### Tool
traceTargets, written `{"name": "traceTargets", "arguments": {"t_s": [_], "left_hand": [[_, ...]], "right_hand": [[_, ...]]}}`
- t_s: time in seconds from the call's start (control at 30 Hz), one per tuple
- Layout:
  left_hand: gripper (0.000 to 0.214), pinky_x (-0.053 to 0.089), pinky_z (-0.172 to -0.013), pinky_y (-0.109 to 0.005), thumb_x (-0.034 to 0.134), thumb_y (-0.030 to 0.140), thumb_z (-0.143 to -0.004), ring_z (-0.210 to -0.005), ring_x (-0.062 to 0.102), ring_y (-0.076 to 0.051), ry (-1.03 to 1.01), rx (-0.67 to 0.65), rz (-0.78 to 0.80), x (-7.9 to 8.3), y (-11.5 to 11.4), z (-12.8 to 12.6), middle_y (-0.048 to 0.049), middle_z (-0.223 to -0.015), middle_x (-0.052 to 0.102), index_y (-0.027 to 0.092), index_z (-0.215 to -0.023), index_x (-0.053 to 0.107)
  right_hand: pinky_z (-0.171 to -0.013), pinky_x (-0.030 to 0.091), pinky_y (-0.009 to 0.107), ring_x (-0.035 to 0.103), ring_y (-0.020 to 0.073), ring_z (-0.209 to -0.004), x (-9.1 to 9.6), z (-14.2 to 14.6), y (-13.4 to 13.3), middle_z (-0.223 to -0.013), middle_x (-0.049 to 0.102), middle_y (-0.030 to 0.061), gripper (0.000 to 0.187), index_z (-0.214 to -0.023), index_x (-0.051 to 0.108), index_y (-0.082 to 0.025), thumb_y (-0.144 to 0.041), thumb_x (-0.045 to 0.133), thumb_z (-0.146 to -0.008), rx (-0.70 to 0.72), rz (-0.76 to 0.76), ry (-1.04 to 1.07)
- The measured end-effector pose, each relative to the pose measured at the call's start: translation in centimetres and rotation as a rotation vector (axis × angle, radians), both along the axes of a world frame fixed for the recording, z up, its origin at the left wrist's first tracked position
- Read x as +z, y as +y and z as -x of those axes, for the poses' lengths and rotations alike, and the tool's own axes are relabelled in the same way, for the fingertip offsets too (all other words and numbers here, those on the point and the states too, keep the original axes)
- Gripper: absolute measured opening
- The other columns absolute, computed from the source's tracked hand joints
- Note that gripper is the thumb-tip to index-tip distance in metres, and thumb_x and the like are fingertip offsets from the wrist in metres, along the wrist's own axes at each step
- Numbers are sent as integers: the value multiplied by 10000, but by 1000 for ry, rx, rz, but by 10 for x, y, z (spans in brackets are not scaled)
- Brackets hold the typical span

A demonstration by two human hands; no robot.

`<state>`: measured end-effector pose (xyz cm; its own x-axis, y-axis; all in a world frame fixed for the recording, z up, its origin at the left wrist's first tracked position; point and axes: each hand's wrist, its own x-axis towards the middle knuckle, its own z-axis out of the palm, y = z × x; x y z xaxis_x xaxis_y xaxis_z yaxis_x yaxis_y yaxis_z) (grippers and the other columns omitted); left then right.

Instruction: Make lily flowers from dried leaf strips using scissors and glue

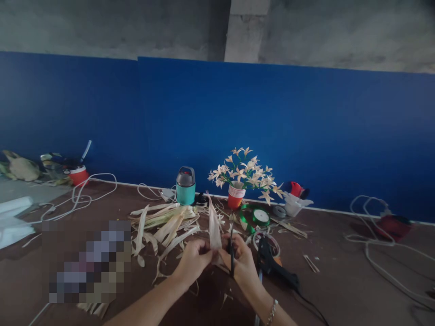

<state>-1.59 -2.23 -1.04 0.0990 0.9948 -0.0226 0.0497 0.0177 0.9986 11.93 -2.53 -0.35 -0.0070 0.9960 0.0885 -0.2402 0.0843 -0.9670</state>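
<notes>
Between my two hands a pale dried corn husk (214, 228) stands upright, its tip pointing away from me. My left hand (195, 260) pinches its lower left edge. My right hand (241, 258) is closed round dark scissors (232, 249), whose blades point up and away; its fingertips also touch the lower right of the husk. Loose strips of husk (170, 226) lie spread on the table just beyond my left hand. A black glue gun (275, 265) rests to the right of my right hand, beside a roll of tape (272, 244).
Husk flowers (243, 174) stand in a red paper cup (235, 197) near the blue partition (204, 117). Close by are a teal container (186, 190), a green ribbon spool (261, 216) and a white plastic cup (294, 204). White cables (79, 194) curl across the brown table (333, 290).
</notes>
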Motion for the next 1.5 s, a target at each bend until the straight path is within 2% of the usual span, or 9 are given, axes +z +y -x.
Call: {"name": "traceTargets", "arguments": {"t_s": [0.1, 0.33, 0.43, 0.63, 0.83, 0.97, 1.2, 1.37, 1.5], "left_hand": [[335, 245, -409, -208, 672, 457, -633, -391, 380, -81, 9, -61, 65, 0, -2, -1, 47, -425, 478, 141, -556, 590], [309, 118, -308, -191, 662, 444, -642, -263, 268, -40, -125, -73, 256, 2, -4, -1, 67, -321, 452, 168, -571, 544], [285, 202, -305, -170, 712, 386, -592, -312, 413, -57, -184, -58, 282, 2, -4, -1, 45, -385, 505, 151, -555, 555], [258, 367, -373, -178, 675, 380, -647, -442, 573, -115, -238, -52, 210, 3, -4, -1, 7, -505, 593, 135, -650, 591], [255, 469, -472, -233, 639, 397, -707, -474, 604, -146, -114, -2, 38, 6, -2, 1, 7, -519, 624, 158, -636, 584], [254, 474, -477, -234, 642, 404, -707, -499, 619, -157, -131, -1, 70, 7, -3, 3, 10, -539, 635, 161, -656, 588], [238, 480, -485, -242, 658, 381, -689, -487, 617, -155, -192, 6, 66, 1, -3, 0, 6, -553, 637, 150, -679, 600], [293, 455, -429, -239, 691, 419, -651, -435, 595, -156, -156, -52, 106, 3, -5, -1, 6, -532, 632, 148, -720, 601], [313, 462, -429, -249, 718, 414, -630, -434, 604, -169, -123, -146, 113, 0, -4, 0, 1, -518, 634, 144, -737, 601]], "right_hand": [[-522, 415, 220, 528, 133, -584, 1, -3, 1, -658, 583, -21, 381, -801, 576, -189, -288, 818, -524, 4, 3, -28], [-492, 382, 211, 487, 107, -529, -3, -9, 4, -664, 554, -43, 409, -845, 549, -204, -313, 807, -547, -22, 63, 61], [-479, 378, 207, 482, 105, -524, -7, -9, 5, -658, 555, -41, 411, -835, 548, -200, -301, 812, -537, -29, 35, 7], [-454, 375, 201, 469, 93, -494, -11, -5, 4, -651, 558, -42, 365, -833, 537, -200, -284, 786, -580, 138, -5, -79], [-491, 401, 208, 496, 110, -533, 2, -8, 6, -609, 553, -45, 400, -760, 547, -191, -274, 828, -487, 21, 33, -69], [-525, 430, 220, 522, 120, -570, 4, -10, 5, -665, 571, -36, 401, -790, 549, -200, -279, 819, -504, 36, 34, 7], [-478, 397, 202, 489, 108, -540, -2, -8, 3, -668, 576, -22, 287, -812, 572, -193, -202, 758, -594, 2, -106, -189], [-472, 415, 217, 484, 99, -496, 2, -6, -1, -651, 563, -40, 388, -859, 543, -195, -295, 785, -572, 162, 52, -6], [-518, 434, 234, 534, 126, -566, 6, -8, -1, -702, 582, -17, 413, -860, 557, -182, -346, 794, -564, 188, 107, 46]]}}
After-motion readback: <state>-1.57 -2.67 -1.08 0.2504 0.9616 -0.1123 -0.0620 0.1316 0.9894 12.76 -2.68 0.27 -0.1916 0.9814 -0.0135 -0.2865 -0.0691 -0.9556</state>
